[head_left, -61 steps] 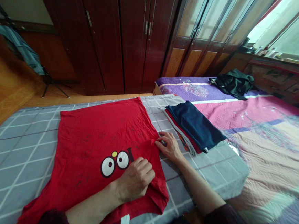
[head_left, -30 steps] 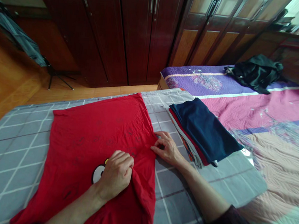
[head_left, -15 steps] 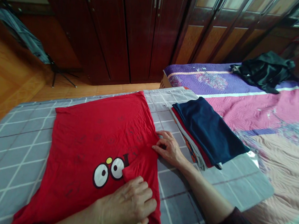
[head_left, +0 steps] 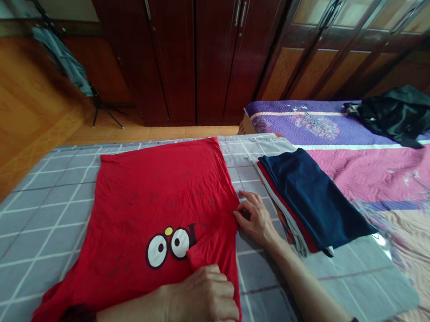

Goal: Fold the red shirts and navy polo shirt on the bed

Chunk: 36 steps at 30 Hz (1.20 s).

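Observation:
A red T-shirt (head_left: 141, 190) with a print of two big cartoon eyes and a yellow dot lies spread on a grey checked cloth (head_left: 36, 206). Its right side is partly folded over, covering some of the print. My left hand (head_left: 206, 299) is closed on the fabric near the lower right of the shirt, its fingertips hidden from view. Further up, my right hand (head_left: 257, 219) pinches the shirt's right edge between thumb and fingers. Just right of that hand rests a stack of folded clothes, with a dark blue garment (head_left: 312, 198) on top.
A bed with a purple and pink quilted cover (head_left: 371, 168) extends on the right, bearing a dark crumpled garment (head_left: 400, 116). Dark red wardrobes (head_left: 215, 57) line the back. At the far left a stand (head_left: 100, 105) with grey-blue fabric (head_left: 64, 60) is on the floor.
The whole view has shifted, so everything appears further right. Both hands keep their hold on the red T-shirt, and its fold looks about the same.

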Tool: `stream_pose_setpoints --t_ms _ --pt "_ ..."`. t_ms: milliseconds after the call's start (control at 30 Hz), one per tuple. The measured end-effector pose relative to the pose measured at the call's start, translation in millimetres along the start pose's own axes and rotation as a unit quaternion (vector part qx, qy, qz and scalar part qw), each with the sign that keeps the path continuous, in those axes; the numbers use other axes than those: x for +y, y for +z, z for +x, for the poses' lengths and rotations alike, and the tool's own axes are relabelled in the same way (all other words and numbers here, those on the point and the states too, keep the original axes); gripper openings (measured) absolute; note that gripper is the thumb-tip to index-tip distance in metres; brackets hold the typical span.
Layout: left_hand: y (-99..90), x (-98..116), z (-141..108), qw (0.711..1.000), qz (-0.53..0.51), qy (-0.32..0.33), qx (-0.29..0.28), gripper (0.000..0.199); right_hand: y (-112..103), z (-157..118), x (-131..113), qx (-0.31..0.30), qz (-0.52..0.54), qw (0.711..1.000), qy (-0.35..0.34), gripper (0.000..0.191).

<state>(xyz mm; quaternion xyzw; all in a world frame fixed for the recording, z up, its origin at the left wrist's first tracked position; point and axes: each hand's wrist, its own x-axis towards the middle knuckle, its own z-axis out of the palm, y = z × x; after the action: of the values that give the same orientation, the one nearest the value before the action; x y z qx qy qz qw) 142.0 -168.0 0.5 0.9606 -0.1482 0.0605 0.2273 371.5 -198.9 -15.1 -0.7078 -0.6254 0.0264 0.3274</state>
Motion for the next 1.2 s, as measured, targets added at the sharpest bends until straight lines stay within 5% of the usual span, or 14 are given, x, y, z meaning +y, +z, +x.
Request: stream_pose_setpoints --t_ms 100,233,300,367,433,567,700,800,867,1033,1200 --pt "-0.2 -0.6 2.1 0.996 -0.057 -0.041 0.051 0.011 -2.8 -3.7 -14.2 0.030 -0.027 0.998 -0.049 0.023" --pt "12.0 -0.7 3.7 0.998 -0.011 -0.029 0.050 0.009 1.0 -8.7 -27.9 -0.125 -0.038 0.982 -0.139 0.041" --pt "18.6 -1.6 3.9 0.999 0.014 0.016 0.036 0.007 4.7 -10.0 -27.4 -0.148 -0.073 0.980 -0.113 0.043" --pt "19.2 -3.7 3.7 0.998 0.010 0.030 0.048 0.010 6.3 -11.1 -25.3 -0.102 -0.108 0.987 -0.065 0.043" --pt "13.5 -6.6 3.2 0.996 0.009 -0.018 0.083 0.013 5.4 -11.7 -24.8 -0.067 -0.117 0.989 -0.058 0.045" --pt "1.7 -12.4 2.5 0.975 0.096 -0.157 0.124 0.020 3.2 -1.8 -25.8 -0.168 -0.075 0.973 -0.142 0.048" --pt "4.6 -16.1 -0.6 0.970 0.178 -0.129 0.106 0.054 7.9 26.7 -22.7 -0.152 -0.148 0.975 -0.072 0.054" --pt "11.1 -20.5 -3.9 0.956 0.257 -0.109 0.095 0.064 20.4 47.8 -23.1 -0.164 -0.138 0.971 -0.105 0.064" --pt "18.0 -25.7 -4.4 0.940 0.311 -0.100 0.095 0.058 34.2 63.4 -20.2 -0.198 -0.122 0.964 -0.129 0.067" --pt "49.5 -46.4 3.2 0.903 0.388 -0.081 0.167 0.034 68.7 127.3 13.0 -0.158 -0.171 0.972 -0.028 0.073" --pt "93.3 -72.1 12.3 0.876 0.409 -0.051 0.250 0.025 74.3 198.5 49.3 -0.140 -0.198 0.970 0.025 0.070"
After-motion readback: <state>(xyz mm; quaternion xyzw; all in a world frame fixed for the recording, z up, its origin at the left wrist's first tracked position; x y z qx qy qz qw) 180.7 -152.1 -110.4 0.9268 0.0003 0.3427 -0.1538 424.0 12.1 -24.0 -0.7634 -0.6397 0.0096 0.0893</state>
